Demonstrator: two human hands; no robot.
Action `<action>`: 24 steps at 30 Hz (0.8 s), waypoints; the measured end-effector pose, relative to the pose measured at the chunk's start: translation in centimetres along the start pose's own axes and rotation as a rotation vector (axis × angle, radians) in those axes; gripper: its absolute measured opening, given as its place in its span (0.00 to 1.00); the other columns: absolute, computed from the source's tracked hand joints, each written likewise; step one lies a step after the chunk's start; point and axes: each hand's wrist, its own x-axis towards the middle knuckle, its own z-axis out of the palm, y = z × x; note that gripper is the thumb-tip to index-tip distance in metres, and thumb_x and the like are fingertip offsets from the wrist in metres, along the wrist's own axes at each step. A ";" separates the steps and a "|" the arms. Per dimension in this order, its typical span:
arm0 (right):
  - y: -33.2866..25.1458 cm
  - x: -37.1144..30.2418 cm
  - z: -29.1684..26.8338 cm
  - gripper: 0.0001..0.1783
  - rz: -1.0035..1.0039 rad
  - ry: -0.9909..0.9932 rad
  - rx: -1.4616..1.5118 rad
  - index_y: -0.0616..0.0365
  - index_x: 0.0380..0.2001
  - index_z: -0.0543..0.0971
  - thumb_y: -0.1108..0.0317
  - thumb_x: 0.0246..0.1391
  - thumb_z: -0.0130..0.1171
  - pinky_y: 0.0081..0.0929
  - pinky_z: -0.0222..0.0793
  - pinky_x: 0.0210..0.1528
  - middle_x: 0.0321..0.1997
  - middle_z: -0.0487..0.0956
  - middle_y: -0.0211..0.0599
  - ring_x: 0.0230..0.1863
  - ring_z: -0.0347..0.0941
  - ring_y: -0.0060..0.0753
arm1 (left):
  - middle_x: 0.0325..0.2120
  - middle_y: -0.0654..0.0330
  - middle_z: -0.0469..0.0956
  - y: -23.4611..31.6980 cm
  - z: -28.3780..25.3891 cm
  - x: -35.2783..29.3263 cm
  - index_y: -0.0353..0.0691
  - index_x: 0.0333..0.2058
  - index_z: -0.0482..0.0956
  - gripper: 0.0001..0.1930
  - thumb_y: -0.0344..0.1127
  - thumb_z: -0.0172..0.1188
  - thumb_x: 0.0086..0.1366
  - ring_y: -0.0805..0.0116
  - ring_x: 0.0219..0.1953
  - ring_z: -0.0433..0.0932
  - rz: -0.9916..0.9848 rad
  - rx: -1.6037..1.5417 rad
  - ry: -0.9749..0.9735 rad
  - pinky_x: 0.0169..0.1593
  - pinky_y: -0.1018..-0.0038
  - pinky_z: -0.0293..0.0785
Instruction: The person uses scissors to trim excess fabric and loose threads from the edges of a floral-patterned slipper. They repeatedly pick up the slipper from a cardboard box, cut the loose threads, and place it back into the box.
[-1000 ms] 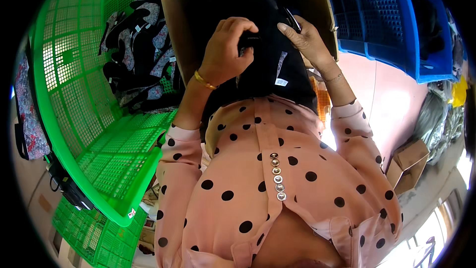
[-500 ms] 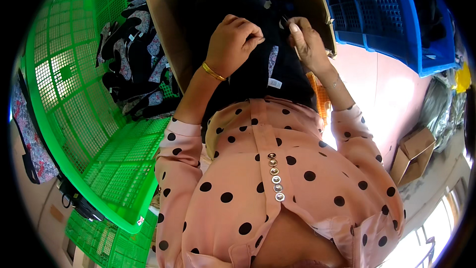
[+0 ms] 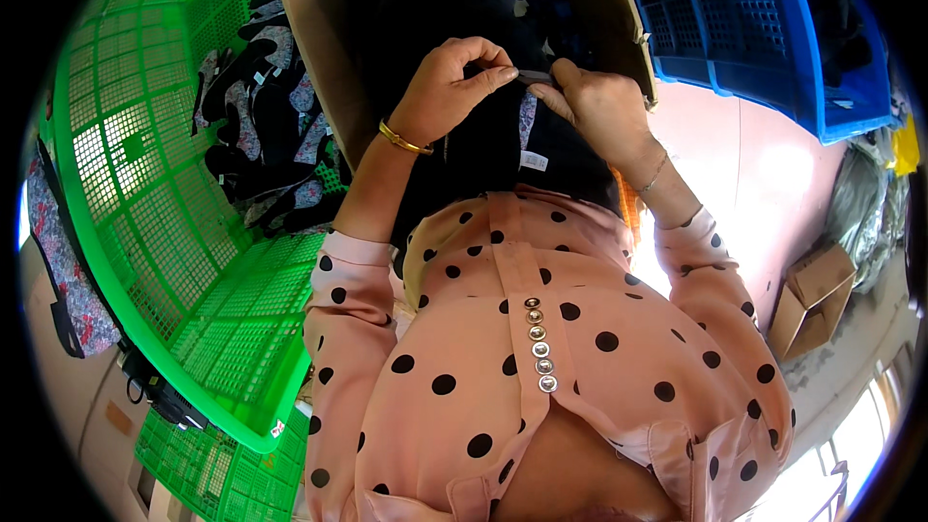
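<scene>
My left hand [image 3: 452, 89], with a gold bangle at its wrist, is raised over the dark cloth in a pinch of thumb and forefinger. What it pinches is too small to make out. Close beside it, my right hand [image 3: 604, 116] is closed on a small tool with a thin grey metal blade [image 3: 535, 75], which looks like thread snips. The blade points at the left fingertips. Below the hands, a black fabric piece [image 3: 483, 159] lies over my lap, with a floral strip [image 3: 527, 124] and a white label [image 3: 534, 161].
A cardboard box [image 3: 314, 48] with dark cloth inside stands ahead of me. On the left, a large green crate [image 3: 184, 261] holds several black and floral pieces [image 3: 261, 116]. To the right are a blue crate [image 3: 744, 29] and a small open carton [image 3: 812, 300].
My right hand has moved left and turned palm down, bringing the blade up to my left fingertips. My left hand has shifted only slightly and keeps its pinch.
</scene>
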 end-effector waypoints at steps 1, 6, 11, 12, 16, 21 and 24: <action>-0.1 0.2 0.0 0.21 -0.002 0.001 -0.019 0.55 0.27 0.74 0.47 0.59 0.56 0.32 0.69 0.21 0.15 0.74 0.39 0.17 0.74 0.41 | 0.30 0.66 0.78 0.2 0.0 -0.1 0.33 0.36 0.79 0.07 0.32 0.61 0.65 0.80 0.34 0.74 -0.019 -0.028 0.004 0.41 0.81 0.71; 1.4 0.9 1.7 0.25 0.219 0.054 0.315 0.56 0.29 0.76 0.43 0.61 0.52 0.35 0.70 0.23 0.17 0.77 0.39 0.22 0.77 0.43 | 0.36 0.64 0.80 0.0 -0.4 -1.1 0.36 0.40 0.79 0.09 0.35 0.57 0.68 0.77 0.41 0.77 -0.121 -0.389 0.343 0.49 0.79 0.72; 1.8 2.9 3.5 0.33 0.359 0.054 0.575 0.60 0.38 0.77 0.36 0.58 0.53 0.33 0.69 0.27 0.16 0.74 0.41 0.22 0.75 0.41 | 0.53 0.57 0.74 -0.6 -0.5 -2.1 0.39 0.52 0.73 0.15 0.39 0.53 0.71 0.68 0.57 0.72 -0.230 -0.562 0.528 0.59 0.69 0.69; 1.8 3.4 4.0 0.32 0.375 -0.012 0.609 0.63 0.38 0.77 0.38 0.55 0.59 0.30 0.67 0.26 0.17 0.74 0.37 0.21 0.73 0.34 | 0.56 0.56 0.72 -0.4 -0.3 -2.5 0.40 0.55 0.71 0.17 0.39 0.53 0.72 0.67 0.59 0.70 -0.244 -0.556 0.536 0.59 0.68 0.68; 2.1 4.5 3.9 0.16 0.443 -0.187 1.185 0.60 0.37 0.76 0.58 0.55 0.64 0.21 0.58 0.20 0.18 0.65 0.17 0.17 0.60 0.17 | 0.57 0.56 0.70 -1.8 0.2 -4.5 0.38 0.62 0.64 0.24 0.37 0.55 0.71 0.70 0.59 0.69 -0.111 -0.440 0.386 0.56 0.76 0.68; 2.0 3.3 2.8 0.14 0.592 -0.183 1.556 0.59 0.43 0.72 0.66 0.57 0.61 0.10 0.44 0.16 0.17 0.60 0.13 0.14 0.51 0.06 | 0.48 0.58 0.74 -2.6 -0.1 -6.0 0.35 0.60 0.66 0.28 0.32 0.64 0.63 0.77 0.48 0.74 -0.230 -0.344 0.112 0.49 0.79 0.73; 1.8 3.0 2.8 0.14 0.593 -0.169 1.591 0.58 0.43 0.71 0.65 0.57 0.61 0.10 0.45 0.16 0.17 0.60 0.13 0.14 0.52 0.07 | 0.47 0.58 0.75 -1.6 0.1 -5.9 0.34 0.58 0.67 0.27 0.32 0.65 0.62 0.76 0.47 0.75 -0.220 -0.283 0.147 0.49 0.78 0.74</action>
